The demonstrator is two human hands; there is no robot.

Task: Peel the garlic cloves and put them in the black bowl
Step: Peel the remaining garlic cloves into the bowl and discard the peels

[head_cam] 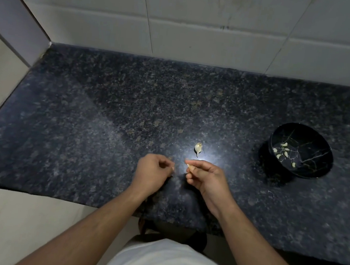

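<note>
My right hand (205, 177) pinches a small garlic clove (190, 167) between thumb and fingertips, just above the counter. My left hand (154, 170) hovers a little to its left with fingers curled; whether it holds a bit of skin I cannot tell. A piece of garlic bulb with its papery skin and stem (198, 148) lies on the counter just beyond my hands. The black bowl (315, 172) with pale vein markings stands to the right and holds several peeled cloves (283, 152).
The dark speckled granite counter (106, 113) meets a white tiled wall (203, 26) at the back and a side wall at the left. Its front edge runs just below my wrists. A bright light spot falls on the counter around my hands.
</note>
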